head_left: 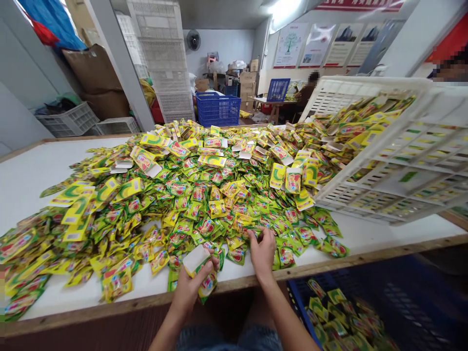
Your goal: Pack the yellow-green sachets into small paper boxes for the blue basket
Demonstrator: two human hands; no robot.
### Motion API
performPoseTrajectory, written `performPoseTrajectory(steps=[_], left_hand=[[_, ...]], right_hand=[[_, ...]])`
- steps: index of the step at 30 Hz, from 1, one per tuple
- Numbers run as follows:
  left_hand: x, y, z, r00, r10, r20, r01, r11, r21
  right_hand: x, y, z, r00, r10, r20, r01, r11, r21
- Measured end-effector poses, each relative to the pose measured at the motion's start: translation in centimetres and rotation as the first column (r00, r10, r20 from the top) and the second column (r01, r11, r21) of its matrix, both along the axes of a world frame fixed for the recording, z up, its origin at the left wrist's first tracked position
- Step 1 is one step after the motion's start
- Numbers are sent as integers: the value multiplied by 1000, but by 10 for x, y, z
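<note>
Gripping a rectangular cardboard box beside glossy sachets.

The left hand covers part of the carton and sachet it holds. Whether the right hand grips anything is unclear. At right, the white crate is cut off; at lower right, the blue crate too. Wall posters' small print is unreadable.

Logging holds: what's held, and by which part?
Left hand: small white, green and yellow cardboard box, gripped along its near edge, plus shiny green packet by its top. Right hand: cannot be told.
</note>
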State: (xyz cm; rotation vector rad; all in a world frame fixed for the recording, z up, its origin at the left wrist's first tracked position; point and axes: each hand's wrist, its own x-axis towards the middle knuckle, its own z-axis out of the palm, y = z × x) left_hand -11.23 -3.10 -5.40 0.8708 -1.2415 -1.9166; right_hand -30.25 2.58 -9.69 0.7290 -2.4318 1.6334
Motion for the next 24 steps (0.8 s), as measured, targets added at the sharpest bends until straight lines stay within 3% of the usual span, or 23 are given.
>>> performPoseTrajectory(steps=[7, 11, 13, 16, 19, 22, 24], left_hand=[[-4, -2, -4, 997, -75, 31, 78, 993, -89], [-4, -2, 3, 991, -117, 64, 125, 984, -128], [-4, -2, 9, 981, -178, 73, 186, 975, -124], [-7, -1, 16, 954, -299, 14, 300, 953, -48], [-10, 1, 18, 930, -362, -61, 365, 929, 51], [-9, 2, 18, 938, -334, -98, 342, 935, 89], [-7, 2, 19, 947, -305, -101, 313, 946, 84]], right_hand=[[13, -9, 0, 999, 23, 44, -21, 999, -49], [16, -2, 7, 983, 129, 134, -113, 986, -125], [20, 4, 15, 929, 263, 260, -204, 951, -233], [29, 13, 32, 744, 500, 442, -303, 843, -444], [36, 21, 46, 610, 596, 522, -297, 783, -547], [32, 27, 50, 574, 597, 560, -224, 773, -594], [26, 31, 47, 631, 515, 580, -107, 799, -592]])
